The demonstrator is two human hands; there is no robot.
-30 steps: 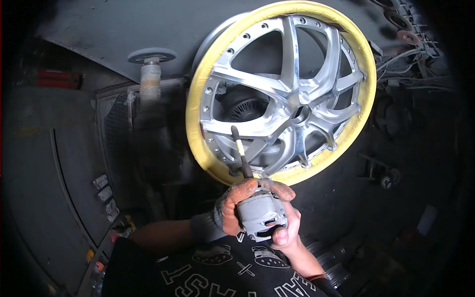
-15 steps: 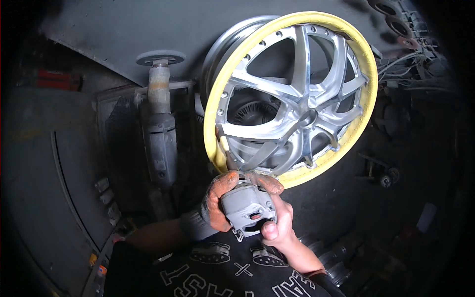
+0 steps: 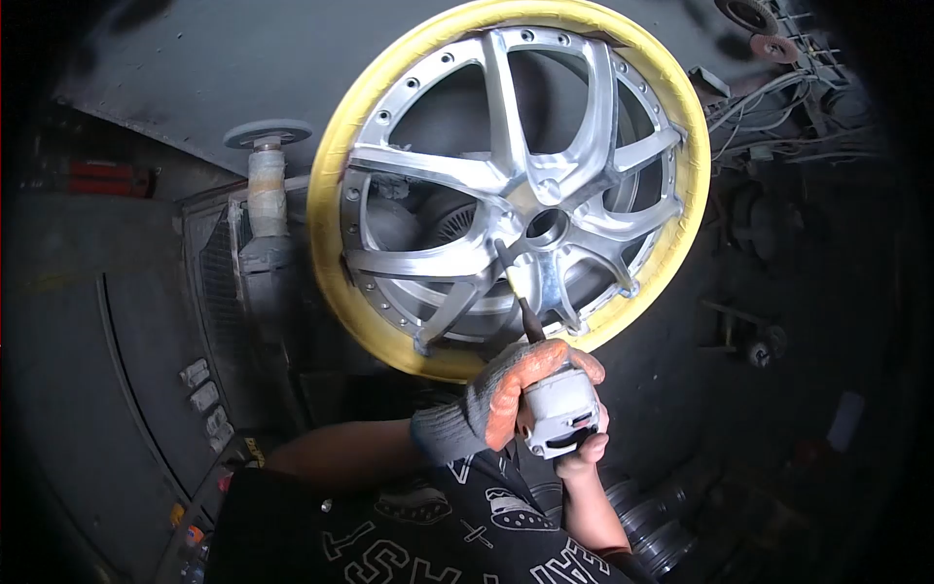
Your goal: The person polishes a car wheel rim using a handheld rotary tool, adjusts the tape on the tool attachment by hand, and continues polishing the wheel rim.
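My left hand [image 3: 511,389], in a grey knit glove with orange coating, is closed around the front of a grey die grinder [image 3: 559,409]. From below and the right, my bare right hand [image 3: 589,453] grips the rear of the same tool, its thumb showing. A thin shaft [image 3: 525,310] reaches forward from the grinder; its tip lies over a spoke close to the center bore, and contact is hard to tell. The silver alloy wheel [image 3: 506,165] stands tilted in front of me, its rim wrapped in yellow tape [image 3: 336,185].
At the left, a tool with a round disc [image 3: 268,133] stands upright, its neck wrapped in tape. Cables [image 3: 778,107] and abrasive discs [image 3: 749,15] hang at the upper right. More metal wheels [image 3: 657,526] lie low at the right.
The wheel now appears further left and more face-on. My hands and the grinder appear further right, and its shaft tip has gone from the lower-left rim area to near the hub.
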